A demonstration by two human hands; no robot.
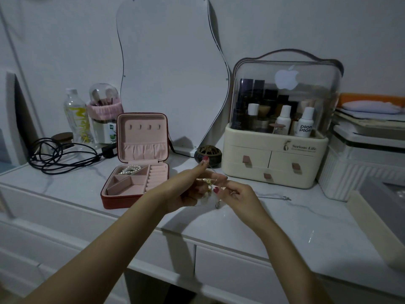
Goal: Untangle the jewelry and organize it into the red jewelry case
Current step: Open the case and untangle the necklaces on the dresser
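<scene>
At frame centre, left hand (190, 189) and right hand (237, 195) both pinch a tangled gold chain jewelry clump (208, 183) beside the open red jewelry case (135, 170).

Both hands (188, 189) (236, 194) raised, fingers pinched.

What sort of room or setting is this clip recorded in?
Most likely a bedroom dressing table. A wavy-edged wall mirror hangs above a white marble-look tabletop, which carries a cream cosmetics organiser with a clear domed lid and an open red jewelry case with pink lining.
</scene>
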